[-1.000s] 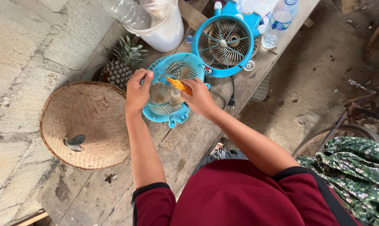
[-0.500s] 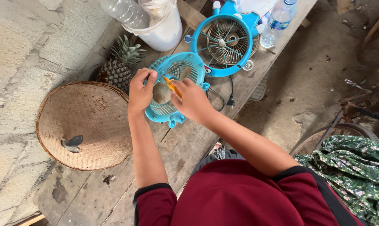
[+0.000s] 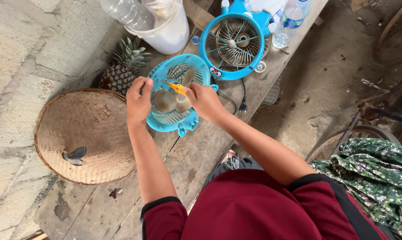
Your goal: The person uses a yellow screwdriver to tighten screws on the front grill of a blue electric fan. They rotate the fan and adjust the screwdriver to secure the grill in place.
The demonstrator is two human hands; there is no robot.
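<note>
A round blue fan grille (image 3: 176, 122) with a clear fan blade (image 3: 170, 100) resting in it lies on the wooden bench. My left hand (image 3: 138, 101) grips the grille's left rim. My right hand (image 3: 204, 100) holds a small yellow-handled tool (image 3: 176, 87) whose tip points toward the grille's upper left. Behind it lies the blue fan body (image 3: 233, 41) with its bare wire cage facing up.
A woven bamboo tray (image 3: 83, 135) lies at the left with a dark scrap on it. A pineapple (image 3: 123, 70), a white bucket (image 3: 170, 31) and plastic bottles (image 3: 290, 20) stand at the back. A black plug (image 3: 243, 106) lies right of the grille. Patterned green cloth (image 3: 372, 175) is at the right.
My right hand has shifted the yellow-handled tool slightly up and left across the grille. My left hand stays on the rim.
</note>
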